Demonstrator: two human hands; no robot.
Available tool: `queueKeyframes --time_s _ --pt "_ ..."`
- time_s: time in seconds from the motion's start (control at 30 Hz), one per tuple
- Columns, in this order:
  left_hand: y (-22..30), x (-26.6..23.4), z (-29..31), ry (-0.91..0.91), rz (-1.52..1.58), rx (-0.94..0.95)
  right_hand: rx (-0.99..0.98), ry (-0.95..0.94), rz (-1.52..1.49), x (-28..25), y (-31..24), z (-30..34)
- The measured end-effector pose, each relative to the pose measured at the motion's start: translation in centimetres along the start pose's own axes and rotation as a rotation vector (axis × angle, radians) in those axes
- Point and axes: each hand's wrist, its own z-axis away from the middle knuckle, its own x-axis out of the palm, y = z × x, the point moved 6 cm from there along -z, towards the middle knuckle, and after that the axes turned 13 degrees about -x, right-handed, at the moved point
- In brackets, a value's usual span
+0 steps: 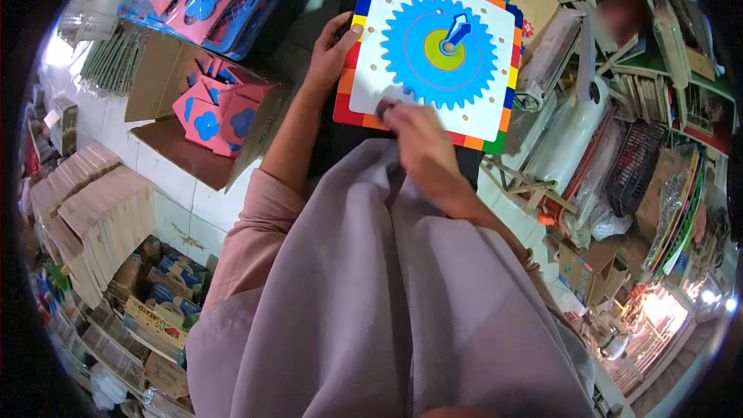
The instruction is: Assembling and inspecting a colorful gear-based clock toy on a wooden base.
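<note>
A square white toy board (370,70) with a multicoloured block border lies in front of me. On it sits a blue toothed disc (402,50) with a yellow-green centre and a blue-and-white pointer (458,29). Small tan dots ring the disc. My left hand (334,54) grips the board's left edge, its thumb on top; the fingers below are partly hidden. Over the board's near edge is my right hand (422,139), smeared by motion. Its fingers are closed on a small dark object (385,108) whose kind I cannot make out, close to the white surface.
Pink pieces with blue flowers fill a blue crate (246,45) and an open cardboard box (147,81) at the left. Stacked wooden slabs (108,205) stand at the lower left. Clutter, a white roll (569,131) and a black basket (635,159) are at the right.
</note>
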Motion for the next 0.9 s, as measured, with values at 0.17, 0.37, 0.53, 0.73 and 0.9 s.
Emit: queueKeyframes --time_s 0.17,0.37,0.53,0.73,0.9 --pt "0.0 0.2 0.0 0.032 -0.045 -0.032 0.088 -0.112 0.096 0.7 0.3 2.5" --pt "0.4 0.6 0.7 0.046 -0.016 -0.048 0.080 0.059 0.158 -0.7 0.9 1.8" --pt "-0.1 0.7 0.2 0.026 0.019 -0.019 -0.005 -0.113 0.317 2.2 -0.9 1.3" --pt "-0.2 0.5 0.4 0.021 0.022 -0.036 -0.026 -0.211 0.410 2.1 -0.7 -0.3" --pt "0.2 0.3 0.7 0.063 -0.032 -0.047 0.082 -0.217 0.445 -1.0 0.4 3.7"
